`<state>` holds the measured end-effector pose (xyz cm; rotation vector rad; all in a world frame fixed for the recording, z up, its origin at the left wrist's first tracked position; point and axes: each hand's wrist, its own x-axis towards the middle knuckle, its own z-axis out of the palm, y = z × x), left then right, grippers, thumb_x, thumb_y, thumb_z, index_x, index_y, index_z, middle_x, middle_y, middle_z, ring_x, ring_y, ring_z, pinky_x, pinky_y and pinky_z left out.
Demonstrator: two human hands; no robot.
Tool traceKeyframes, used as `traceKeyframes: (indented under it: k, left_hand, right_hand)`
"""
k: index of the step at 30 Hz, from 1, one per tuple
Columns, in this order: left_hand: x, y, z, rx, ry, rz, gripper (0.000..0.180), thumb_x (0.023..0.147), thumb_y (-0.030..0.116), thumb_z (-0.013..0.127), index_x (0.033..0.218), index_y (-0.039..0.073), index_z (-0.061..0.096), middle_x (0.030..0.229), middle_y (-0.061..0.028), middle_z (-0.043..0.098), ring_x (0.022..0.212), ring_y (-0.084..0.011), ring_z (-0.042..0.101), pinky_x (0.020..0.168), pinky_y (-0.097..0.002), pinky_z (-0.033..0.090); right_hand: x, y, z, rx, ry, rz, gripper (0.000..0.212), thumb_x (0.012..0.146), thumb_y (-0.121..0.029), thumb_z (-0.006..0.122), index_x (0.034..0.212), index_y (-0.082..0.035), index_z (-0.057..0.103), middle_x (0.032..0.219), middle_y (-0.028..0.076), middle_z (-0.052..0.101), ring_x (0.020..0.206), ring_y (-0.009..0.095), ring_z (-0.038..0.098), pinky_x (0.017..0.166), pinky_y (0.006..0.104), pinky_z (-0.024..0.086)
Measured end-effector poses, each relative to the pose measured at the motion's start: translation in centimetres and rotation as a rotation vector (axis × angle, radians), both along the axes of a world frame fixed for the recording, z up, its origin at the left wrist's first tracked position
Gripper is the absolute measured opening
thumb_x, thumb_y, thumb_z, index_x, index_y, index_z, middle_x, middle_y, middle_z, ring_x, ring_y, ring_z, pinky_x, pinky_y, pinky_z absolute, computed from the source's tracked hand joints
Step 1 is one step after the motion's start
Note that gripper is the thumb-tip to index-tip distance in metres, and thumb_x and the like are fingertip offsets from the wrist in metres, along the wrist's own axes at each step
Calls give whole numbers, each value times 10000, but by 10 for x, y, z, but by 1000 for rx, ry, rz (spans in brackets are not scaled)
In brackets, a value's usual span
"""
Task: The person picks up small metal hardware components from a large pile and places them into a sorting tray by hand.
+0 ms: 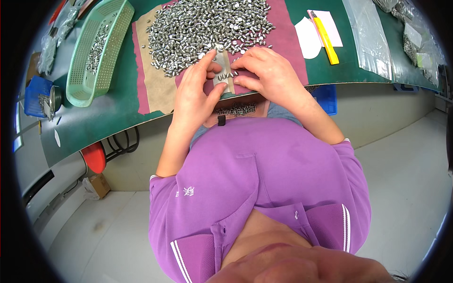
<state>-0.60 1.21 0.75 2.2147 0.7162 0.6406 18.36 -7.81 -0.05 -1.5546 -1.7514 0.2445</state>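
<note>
A short row of small silvery metal pieces [226,76], like short screws or pins, lies on a pale strip [221,59] near the table's front edge. My left hand [196,92] curves beside the row's left end, thumb and fingers apart. On the other side, my right hand [271,74] has its thumb and index finger spread around the row's right end, with a gap between the tips. Both hands rest low over the work surface. Just beyond my fingers spreads a large heap of the same shiny pieces [203,33]. Whether any piece touches my fingertips is too small to tell.
A green perforated basket [75,89] with metal pieces stands at the left, near a blue bin [37,96]. A yellow cutter [325,37] lies on white paper at the right, beside clear plastic bags [368,37]. More pieces [238,110] lie in a pink tray at my lap.
</note>
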Motion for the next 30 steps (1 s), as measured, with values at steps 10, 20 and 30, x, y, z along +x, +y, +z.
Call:
traceKeyframes:
  k: [10,20,30]
  left_hand:
    - [4,1,-7,65,-22,-20,648,756,-52,718,1362,49,511,912,-62,654,848,-227,622,754,-363,529]
    - [2,3,-9,-10,-20,-4,658,759,-50,725,1371,57,509,904,-70,657,852,-231,619,771,-363,528]
    - [2,1,-5,44,-16,-14,673,757,-36,736,1379,57,498,919,-67,656,855,-235,612,778,-366,526]
  right_hand:
    - [-10,5,-3,-11,-50,-20,164,786,-201,725,906,-106,668,883,41,578,858,274,595,751,416,505]
    - [-8,6,-6,16,-31,24,145,792,-176,709,902,-96,657,871,52,561,854,275,587,757,417,499]
    - [-1,0,1,-25,20,8,195,778,-152,717,958,-84,681,913,69,601,863,297,592,769,416,504]
